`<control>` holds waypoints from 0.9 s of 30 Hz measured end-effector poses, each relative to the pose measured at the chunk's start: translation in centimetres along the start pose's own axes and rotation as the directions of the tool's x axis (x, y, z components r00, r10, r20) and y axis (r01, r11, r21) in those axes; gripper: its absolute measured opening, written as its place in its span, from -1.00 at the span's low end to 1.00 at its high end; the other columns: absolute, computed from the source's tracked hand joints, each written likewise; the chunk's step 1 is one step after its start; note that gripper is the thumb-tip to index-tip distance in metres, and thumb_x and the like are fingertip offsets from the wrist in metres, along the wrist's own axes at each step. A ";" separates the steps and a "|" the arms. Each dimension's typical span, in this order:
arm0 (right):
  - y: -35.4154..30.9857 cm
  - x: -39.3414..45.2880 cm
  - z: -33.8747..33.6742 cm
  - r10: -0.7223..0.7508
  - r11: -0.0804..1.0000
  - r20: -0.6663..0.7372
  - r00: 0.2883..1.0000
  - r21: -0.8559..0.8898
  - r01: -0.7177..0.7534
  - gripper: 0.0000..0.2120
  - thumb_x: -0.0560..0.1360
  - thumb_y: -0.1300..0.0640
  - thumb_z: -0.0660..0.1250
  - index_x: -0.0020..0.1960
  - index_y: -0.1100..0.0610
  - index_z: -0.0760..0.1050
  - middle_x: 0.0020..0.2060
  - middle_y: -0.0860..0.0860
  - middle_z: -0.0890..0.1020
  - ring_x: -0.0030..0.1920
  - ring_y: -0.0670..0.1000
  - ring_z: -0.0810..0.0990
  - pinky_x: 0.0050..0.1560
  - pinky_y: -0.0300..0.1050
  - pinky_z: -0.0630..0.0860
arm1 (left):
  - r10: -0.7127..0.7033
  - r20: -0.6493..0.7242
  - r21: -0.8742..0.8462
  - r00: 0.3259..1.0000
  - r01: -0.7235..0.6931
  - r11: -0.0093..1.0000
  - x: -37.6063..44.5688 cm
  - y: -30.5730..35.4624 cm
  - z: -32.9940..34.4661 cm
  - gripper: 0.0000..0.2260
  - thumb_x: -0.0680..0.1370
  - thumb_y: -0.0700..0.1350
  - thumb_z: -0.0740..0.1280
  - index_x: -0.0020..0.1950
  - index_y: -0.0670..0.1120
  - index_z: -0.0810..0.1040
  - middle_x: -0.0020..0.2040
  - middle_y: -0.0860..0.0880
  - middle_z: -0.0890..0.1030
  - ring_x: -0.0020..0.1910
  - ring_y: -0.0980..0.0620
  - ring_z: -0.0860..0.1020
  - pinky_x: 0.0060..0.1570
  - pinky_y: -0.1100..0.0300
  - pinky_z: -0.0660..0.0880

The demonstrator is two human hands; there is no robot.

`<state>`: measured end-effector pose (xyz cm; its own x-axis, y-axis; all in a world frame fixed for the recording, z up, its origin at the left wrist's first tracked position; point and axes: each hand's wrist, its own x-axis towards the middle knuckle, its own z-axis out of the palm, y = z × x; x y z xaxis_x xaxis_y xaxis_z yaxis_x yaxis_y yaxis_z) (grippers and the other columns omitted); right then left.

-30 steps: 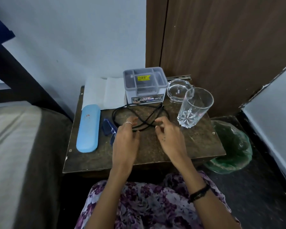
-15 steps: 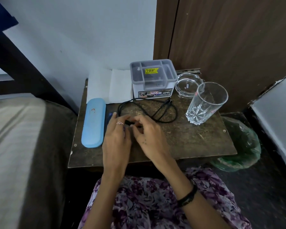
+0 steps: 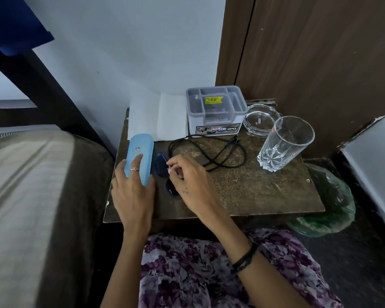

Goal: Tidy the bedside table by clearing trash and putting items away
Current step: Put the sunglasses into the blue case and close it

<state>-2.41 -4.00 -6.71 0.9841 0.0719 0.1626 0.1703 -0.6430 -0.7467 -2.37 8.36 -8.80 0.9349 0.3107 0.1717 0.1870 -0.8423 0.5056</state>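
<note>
- Left hand (image 3: 132, 192) is lying with spread fingers on the near end of the pale blue glasses case (image 3: 139, 157), not clenched around it.
- Right hand (image 3: 192, 185) is pinching the dark blue glasses (image 3: 161, 166), just right of the case.
- Bedside table (image 3: 265, 196) is bearing both at its left side.
- Black cable (image 3: 209, 150) is lying looped behind, near the grey organiser box (image 3: 216, 112) and the clear tumbler (image 3: 285, 144).

Her left hand (image 3: 132, 192) has slid off the cable onto the blue case (image 3: 140, 157); right hand (image 3: 191, 185) now pinches the dark blue glasses (image 3: 161, 166).
</note>
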 end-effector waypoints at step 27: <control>4.0 -3.9 -10.4 0.300 0.925 -0.226 0.927 0.307 -0.225 -0.84 0.51 0.17 0.32 0.08 0.03 0.50 -0.03 -0.13 0.58 -0.09 -0.26 0.55 -0.03 -0.35 0.50 | 0.258 0.271 -0.592 0.927 -0.051 0.804 -4.0 9.3 -0.7 -0.19 0.34 -0.22 0.47 0.45 0.08 0.10 0.14 0.12 0.46 0.07 0.14 0.46 -0.13 0.42 0.39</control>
<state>-6.07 -14.79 -3.65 0.9516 -0.2987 0.0724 -0.0479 -0.3768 -0.9251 -4.54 -0.45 -4.18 0.9970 -0.0486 0.0607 -0.0758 -0.4326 0.8984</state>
